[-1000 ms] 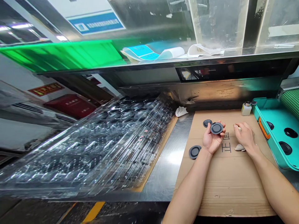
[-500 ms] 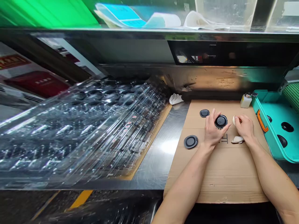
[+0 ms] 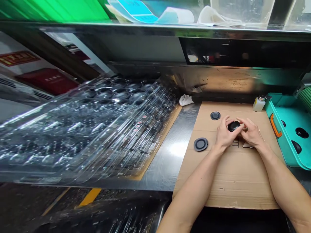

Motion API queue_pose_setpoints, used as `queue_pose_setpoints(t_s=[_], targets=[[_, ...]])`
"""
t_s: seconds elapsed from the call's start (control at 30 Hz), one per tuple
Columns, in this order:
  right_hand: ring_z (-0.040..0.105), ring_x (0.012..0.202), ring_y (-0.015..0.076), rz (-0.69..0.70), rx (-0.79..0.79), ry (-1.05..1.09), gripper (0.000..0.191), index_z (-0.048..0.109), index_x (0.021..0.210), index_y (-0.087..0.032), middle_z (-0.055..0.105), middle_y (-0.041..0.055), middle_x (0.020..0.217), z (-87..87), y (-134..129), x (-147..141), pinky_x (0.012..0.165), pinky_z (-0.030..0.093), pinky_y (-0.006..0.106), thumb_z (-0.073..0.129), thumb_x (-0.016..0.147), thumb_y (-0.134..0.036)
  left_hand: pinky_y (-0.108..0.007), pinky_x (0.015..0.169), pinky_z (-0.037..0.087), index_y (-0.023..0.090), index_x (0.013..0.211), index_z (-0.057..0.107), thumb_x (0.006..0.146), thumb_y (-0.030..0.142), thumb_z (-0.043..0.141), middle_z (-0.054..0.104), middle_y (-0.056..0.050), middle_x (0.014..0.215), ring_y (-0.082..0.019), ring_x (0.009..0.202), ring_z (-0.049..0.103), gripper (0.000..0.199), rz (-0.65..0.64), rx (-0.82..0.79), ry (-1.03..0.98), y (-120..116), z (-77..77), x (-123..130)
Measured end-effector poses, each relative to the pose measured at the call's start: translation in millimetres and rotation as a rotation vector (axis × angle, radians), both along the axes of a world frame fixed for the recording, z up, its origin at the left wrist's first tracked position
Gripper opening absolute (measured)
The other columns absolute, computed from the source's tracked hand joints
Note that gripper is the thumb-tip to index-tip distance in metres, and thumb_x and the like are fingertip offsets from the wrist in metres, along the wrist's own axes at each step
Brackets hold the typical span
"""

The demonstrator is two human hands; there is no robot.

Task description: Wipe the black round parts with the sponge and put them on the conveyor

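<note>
Over the cardboard sheet (image 3: 225,174), my left hand (image 3: 224,132) is closed on a round black part (image 3: 233,126). My right hand (image 3: 251,132) is at the same part from the right, its fingers curled against it; the small pale thing it held earlier is hidden. Two flat dark discs lie to the left of my hands, a smaller disc (image 3: 215,115) toward the back and a larger disc (image 3: 201,144) nearer me. A crumpled whitish cloth piece (image 3: 246,145) lies under my right hand, partly covered.
Stacked clear plastic trays (image 3: 97,129) fill the left side. At the right, a teal bin (image 3: 286,155) with an orange handle holds black round parts. A small bottle (image 3: 259,104) and a white crumpled cloth (image 3: 186,100) are at the back.
My right hand has moved left to the black part, which has tilted in my left hand. The pale piece is no longer visible. The whole view has shifted slightly.
</note>
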State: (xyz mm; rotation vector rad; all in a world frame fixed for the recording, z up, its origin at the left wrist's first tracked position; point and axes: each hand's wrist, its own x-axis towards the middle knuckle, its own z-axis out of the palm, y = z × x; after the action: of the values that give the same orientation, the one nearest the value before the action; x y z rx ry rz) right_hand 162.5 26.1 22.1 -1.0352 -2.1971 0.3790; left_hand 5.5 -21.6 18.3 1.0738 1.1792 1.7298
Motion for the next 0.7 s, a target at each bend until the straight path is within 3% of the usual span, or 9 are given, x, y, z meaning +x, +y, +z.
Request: queue_pose_setpoints(t_s=[0.07,0.17,0.2,0.27,0.33,0.4,0.5,0.6,0.7], targets=[[0.059,0.085,0.0202,0.024,-0.05,-0.01,0.034,0.072,0.11,-0.02,0.067,0.0076,0.094,0.5,-2,-3,0.079,0.047,0.03,0.05,0.095,-0.041,-0.03,0.079,0.053,0.017,0.104,0.07,0.077,0.047,0.08,0.074,-0.009,0.089,-0.02,0.082,0.068,0.042,-0.11,-0.112,0.009,6,-5.4,1],[0.057,0.071,0.0176,-0.019,-0.181,0.06,0.041,0.074,0.091,-0.018,0.066,0.0051,0.077,-1.3,-1,-5,0.069,0.045,0.028,0.053,0.094,-0.054,-0.028,0.06,0.052,0.015,0.093,0.069,0.091,0.061,0.054,0.07,-0.007,0.077,-0.015,0.06,0.061,0.049,-0.179,-0.198,0.005,13,-11.8,1],[0.057,0.067,0.0166,-0.041,-0.227,0.114,0.044,0.074,0.092,-0.018,0.066,0.0042,0.074,-2.8,0,-5,0.065,0.045,0.027,0.054,0.093,-0.057,-0.029,0.063,0.054,0.015,0.097,0.069,0.094,0.059,0.051,0.071,-0.008,0.082,-0.016,0.063,0.063,0.048,-0.141,-0.171,0.036,14,-13.0,1],[0.054,0.061,0.0147,-0.091,-0.298,0.229,0.049,0.073,0.1,-0.016,0.065,0.0021,0.07,-6.2,4,-4,0.058,0.042,0.025,0.057,0.091,-0.061,-0.035,0.081,0.057,0.017,0.112,0.068,0.096,0.047,0.053,0.072,-0.012,0.104,-0.021,0.088,0.069,0.038,-0.054,-0.039,0.171,13,-14.1,0],[0.051,0.055,0.0131,-0.12,-0.34,0.306,0.053,0.071,0.106,-0.015,0.062,-0.0004,0.063,-9.1,9,-1,0.053,0.04,0.024,0.061,0.087,-0.063,-0.041,0.104,0.048,0.018,0.125,0.065,0.093,0.034,0.058,0.066,-0.015,0.128,-0.027,0.117,0.062,0.037,-0.046,0.12,0.357,10,-13.6,2],[0.051,0.054,0.013,-0.102,-0.393,0.341,0.055,0.071,0.107,-0.014,0.062,-0.0006,0.062,-10.0,12,1,0.053,0.041,0.024,0.063,0.084,-0.064,-0.045,0.115,0.039,0.016,0.131,0.062,0.087,0.027,0.064,0.059,-0.018,0.139,-0.031,0.131,0.053,0.045,-0.088,0.211,0.528,7,-11.6,4],[0.06,0.065,0.0164,-0.021,-0.471,0.352,0.055,0.073,0.105,-0.015,0.069,0.0041,0.074,-5.2,13,4,0.061,0.049,0.026,0.063,0.084,-0.065,-0.049,0.114,0.039,0.016,0.132,0.061,0.079,0.026,0.074,0.059,-0.018,0.138,-0.034,0.131,0.053,0.055,-0.13,0.199,0.724,4,-3.8,5],[0.064,0.076,0.019,0.133,-0.52,0.314,0.056,0.074,0.105,-0.017,0.072,0.0066,0.087,5.1,9,4,0.07,0.053,0.028,0.062,0.084,-0.067,-0.047,0.109,0.044,0.02,0.127,0.061,0.077,0.025,0.076,0.065,-0.012,0.127,-0.03,0.122,0.058,0.051,-0.153,0.157,0.878,-4,10.0,-6],[0.059,0.069,0.0169,0.12,-0.464,0.303,0.058,0.074,0.098,-0.017,0.067,0.0033,0.075,11.4,6,6,0.063,0.048,0.026,0.056,0.087,-0.071,-0.044,0.107,0.044,0.022,0.128,0.058,0.076,0.028,0.079,0.066,-0.009,0.125,-0.028,0.12,0.057,0.056,-0.098,0.132,0.947,-29,20.1,-35]])
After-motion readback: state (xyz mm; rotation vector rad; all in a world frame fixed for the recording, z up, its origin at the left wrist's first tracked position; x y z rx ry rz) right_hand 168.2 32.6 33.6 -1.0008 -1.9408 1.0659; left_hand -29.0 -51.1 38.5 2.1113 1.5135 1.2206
